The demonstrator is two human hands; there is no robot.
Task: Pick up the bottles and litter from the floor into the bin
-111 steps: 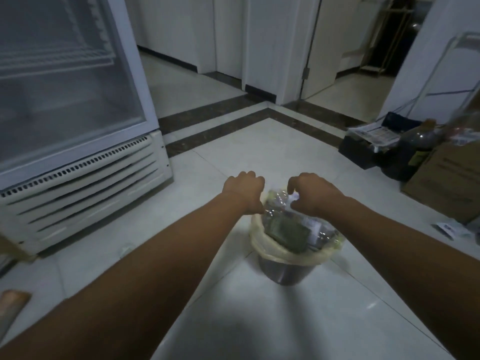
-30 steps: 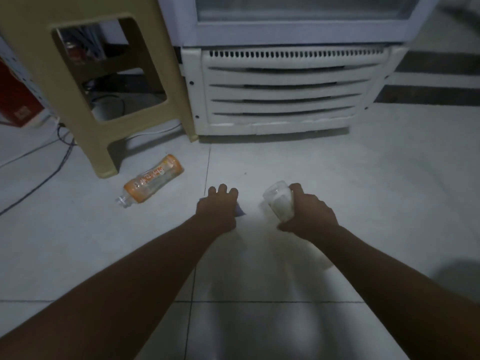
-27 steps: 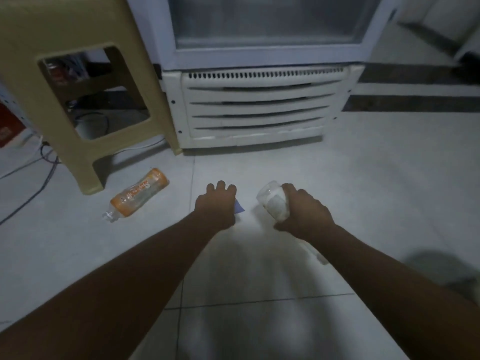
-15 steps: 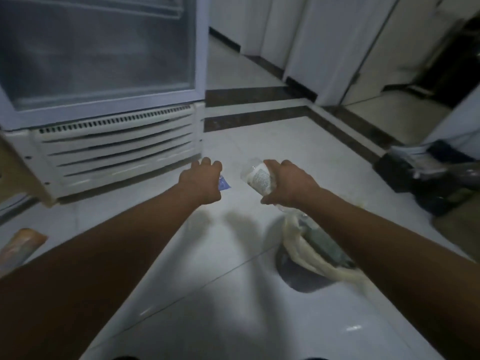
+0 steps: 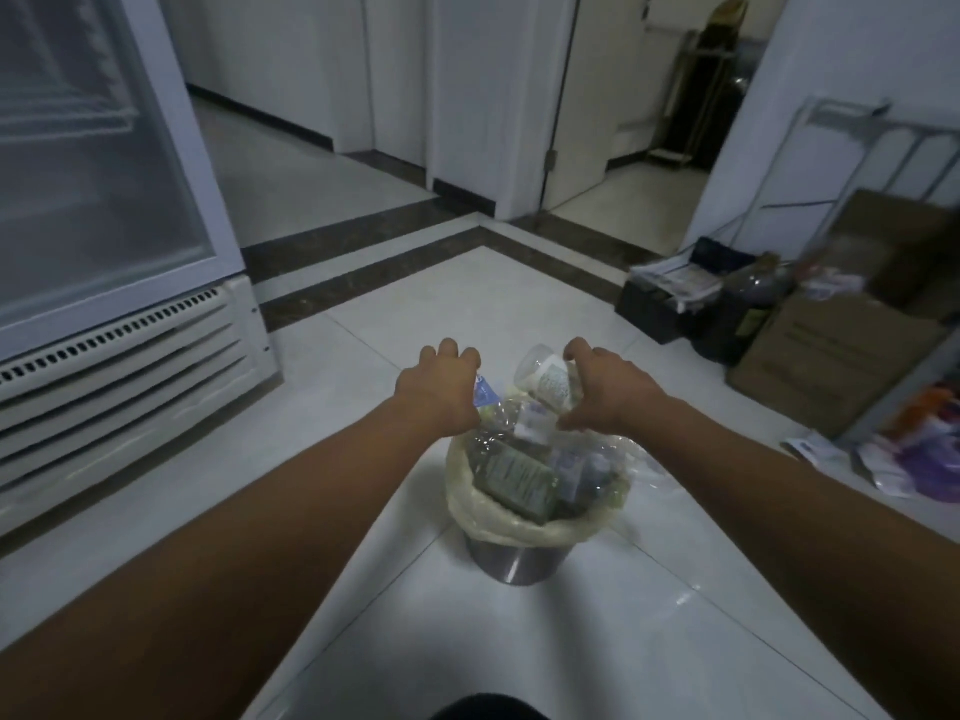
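A small metal bin [image 5: 511, 561] with a pale plastic liner [image 5: 480, 514] stands on the floor, filled with bottles and wrappers. Both hands hover above its far rim. My right hand [image 5: 605, 394] grips a clear plastic bottle [image 5: 545, 379] with a pale label, tilted over the bin. My left hand [image 5: 436, 389] is curled round a small blue-and-white scrap of litter [image 5: 483, 393], which peeks out at the thumb side.
A glass-door fridge [image 5: 104, 252] with a white vent grille stands at the left. Cardboard boxes [image 5: 831, 366], a dark crate with papers [image 5: 670, 293] and a dark bottle sit at the right. Loose wrappers [image 5: 914, 449] lie on the floor at far right.
I turned from the fridge and stool, where an orange bottle lay on the floor, to the bin. Both hands carried the bottle and the scrap over the bin.
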